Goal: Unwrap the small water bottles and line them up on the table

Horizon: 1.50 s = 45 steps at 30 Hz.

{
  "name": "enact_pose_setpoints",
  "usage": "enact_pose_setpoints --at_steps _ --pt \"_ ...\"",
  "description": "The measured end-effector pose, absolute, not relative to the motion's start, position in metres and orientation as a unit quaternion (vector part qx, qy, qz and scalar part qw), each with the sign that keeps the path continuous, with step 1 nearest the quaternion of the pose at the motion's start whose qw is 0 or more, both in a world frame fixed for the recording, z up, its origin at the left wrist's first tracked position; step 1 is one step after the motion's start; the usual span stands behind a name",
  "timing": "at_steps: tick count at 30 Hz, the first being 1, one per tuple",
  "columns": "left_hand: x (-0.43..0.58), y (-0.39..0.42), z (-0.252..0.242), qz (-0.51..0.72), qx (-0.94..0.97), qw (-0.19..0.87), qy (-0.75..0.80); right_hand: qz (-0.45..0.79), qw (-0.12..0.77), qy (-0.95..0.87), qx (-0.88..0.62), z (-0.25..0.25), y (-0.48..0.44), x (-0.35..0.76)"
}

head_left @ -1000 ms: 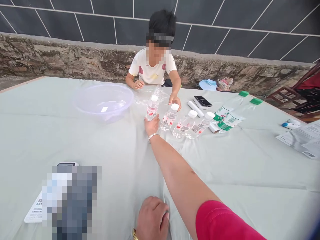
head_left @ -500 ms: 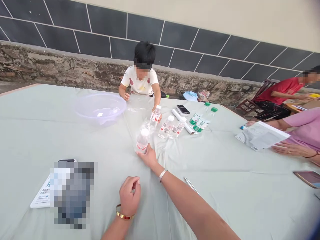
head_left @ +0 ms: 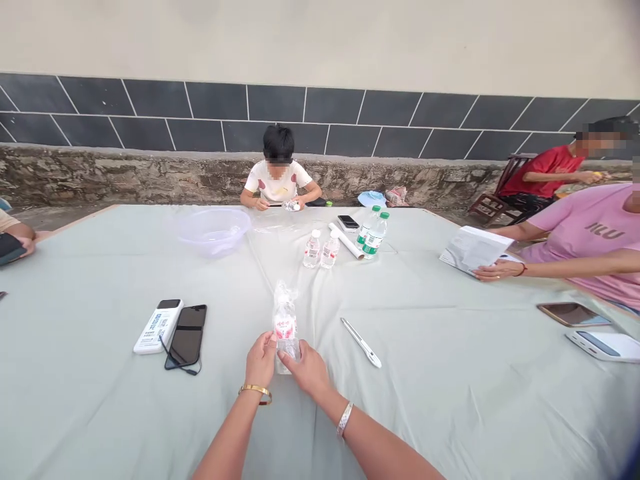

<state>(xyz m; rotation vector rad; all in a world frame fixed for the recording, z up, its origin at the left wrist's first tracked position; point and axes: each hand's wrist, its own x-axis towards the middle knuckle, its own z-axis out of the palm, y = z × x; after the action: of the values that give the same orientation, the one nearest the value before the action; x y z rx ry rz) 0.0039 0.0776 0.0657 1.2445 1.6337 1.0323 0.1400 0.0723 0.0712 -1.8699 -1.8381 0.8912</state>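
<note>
A clear plastic water bottle [head_left: 285, 327] with a red label stands on the pale green tablecloth [head_left: 450, 400], its top covered by crumpled clear film. My left hand [head_left: 261, 360], with a gold bangle, grips it from the left side. My right hand [head_left: 307, 369], with a silver bracelet, grips its lower part from the right. The fingers hide part of the label and base. Both hands are close to the table's near side.
Beyond my hands stand two red-label bottles [head_left: 321, 249], two green-cap bottles [head_left: 373, 231] and a white paper roll [head_left: 346, 241]. A lilac plastic basin [head_left: 213, 231] is far left. A black phone [head_left: 187, 336] and white power bank [head_left: 158, 326] lie left; a person [head_left: 590, 247] holds papers right.
The bottle has come from the row towards me, and my left hand has moved onto it beside my right. The view has tilted up and now takes in more of the table.
</note>
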Motion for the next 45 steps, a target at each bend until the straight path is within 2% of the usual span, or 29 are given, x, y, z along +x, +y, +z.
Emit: enact_pose_setpoints --at_steps 3,6,9,10,12,14,16,19,23,25,31,36,41,43,45 --pt "0.008 0.07 0.062 0.326 0.503 0.378 0.705 0.299 0.137 -0.691 -0.644 0.08 0.059 0.138" --pt "0.008 0.068 0.061 0.256 0.522 0.338 0.74 0.29 0.135 -0.714 -0.623 0.091 0.059 0.159" --pt "0.005 0.068 0.062 0.225 0.521 0.31 0.763 0.159 0.174 -0.674 -0.7 0.1 0.074 0.206" --pt "0.004 0.067 0.063 0.223 0.521 0.305 0.766 0.099 0.167 -0.657 -0.729 0.1 0.079 0.225" --pt "0.001 0.066 0.064 0.226 0.523 0.302 0.764 0.054 0.108 -0.624 -0.772 0.096 0.088 0.26" --pt "-0.001 0.064 0.063 0.232 0.527 0.301 0.76 0.068 0.055 -0.619 -0.781 0.089 0.091 0.284" --pt "-0.003 0.062 0.063 0.24 0.53 0.301 0.756 0.096 0.047 -0.627 -0.772 0.084 0.092 0.291" --pt "-0.004 0.061 0.061 0.256 0.533 0.302 0.748 0.165 0.106 -0.629 -0.752 0.088 0.094 0.27" --pt "-0.008 0.061 0.058 0.271 0.522 0.309 0.747 0.379 0.198 -0.615 -0.663 0.106 0.112 0.211" --pt "-0.01 0.061 0.057 0.277 0.511 0.32 0.748 0.427 0.227 -0.589 -0.647 0.112 0.124 0.183" --pt "-0.014 0.061 0.053 0.299 0.462 0.362 0.752 0.432 0.23 -0.605 -0.628 0.107 0.124 0.146" --pt "-0.016 0.06 0.05 0.327 0.437 0.391 0.741 0.404 0.201 -0.677 -0.581 0.104 0.056 0.168" --pt "-0.018 0.058 0.049 0.347 0.424 0.406 0.731 0.445 0.14 -0.711 -0.526 0.112 0.007 0.208" --pt "-0.017 0.058 0.051 0.351 0.421 0.409 0.73 0.42 0.133 -0.709 -0.55 0.112 0.015 0.222" --pt "-0.017 0.058 0.054 0.353 0.417 0.413 0.729 0.333 0.132 -0.695 -0.623 0.108 0.036 0.236"
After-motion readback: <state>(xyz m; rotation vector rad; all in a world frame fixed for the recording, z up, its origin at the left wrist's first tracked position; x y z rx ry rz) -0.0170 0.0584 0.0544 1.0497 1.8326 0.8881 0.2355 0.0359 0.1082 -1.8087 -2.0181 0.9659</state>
